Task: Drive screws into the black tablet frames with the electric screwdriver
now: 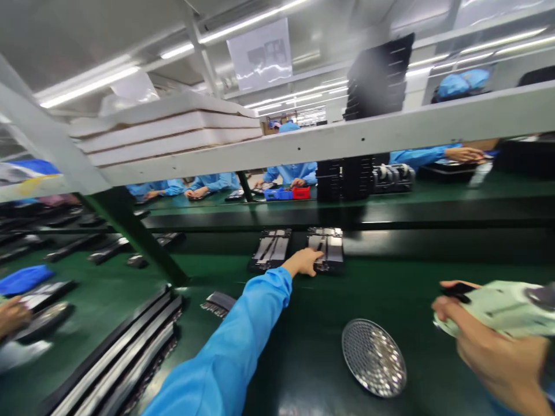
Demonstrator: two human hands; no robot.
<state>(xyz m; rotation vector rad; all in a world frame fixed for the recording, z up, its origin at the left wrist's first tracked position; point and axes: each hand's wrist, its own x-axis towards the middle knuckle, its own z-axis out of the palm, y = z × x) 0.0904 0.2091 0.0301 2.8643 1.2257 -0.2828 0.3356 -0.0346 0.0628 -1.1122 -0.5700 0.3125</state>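
My left hand (304, 262), in a blue sleeve, reaches forward across the green bench and rests its fingers on the near left edge of a black flat part (329, 247) lying on the dark belt. A second, similar black part (272, 249) lies just to its left. My right hand (489, 346) is at the lower right, closed round a pale green power tool (503, 309). A round metal mesh dish (373, 357) with small pieces in it sits on the bench between my arms.
Long black trays (117, 358) lie at the lower left, with a small brush-like piece (219, 302) beside them. A grey shelf (329, 138) overhead carries white boxes (165, 130) and stacked black trays (378, 78). People in blue work across the belt and at the far left.
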